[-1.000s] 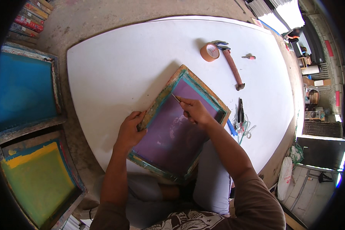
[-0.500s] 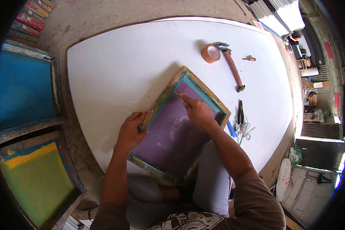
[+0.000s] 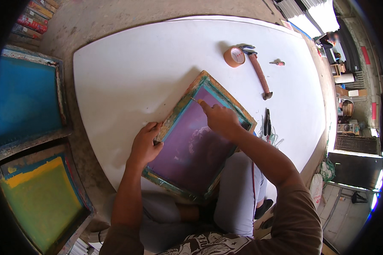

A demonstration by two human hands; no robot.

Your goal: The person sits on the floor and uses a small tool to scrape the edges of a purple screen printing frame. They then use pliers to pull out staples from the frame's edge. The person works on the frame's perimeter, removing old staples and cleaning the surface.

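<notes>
A screen printing frame [image 3: 181, 111] with worn wooden edges and purple mesh [image 3: 178, 140] lies tilted over my lap and the white board. My left hand [image 3: 145, 144] is closed around its left side, thumb on the inner edge. In my right hand [image 3: 220, 119] is a small tool [image 3: 201, 102] with a yellowish handle and a thin metal tip; its exact kind is too small to tell. The tip meets the teal border along the frame's upper left inner edge. My right forearm crosses over the frame's right corner.
On the white board [image 3: 110, 93] lie a tape roll [image 3: 234, 57], blue-black pliers [image 3: 247, 50], a hammer [image 3: 261, 76], a small screwdriver [image 3: 277, 63] and black-handled pliers [image 3: 267, 123] beside tangled green string [image 3: 277, 139]. Blue [image 3: 23, 97] and yellow-green [image 3: 42, 204] screens stand at left.
My right hand and the tool tip have shifted slightly up and left along the frame's edge. My right elbow has swung outward, and my right leg has moved, bringing a dark shoe into view.
</notes>
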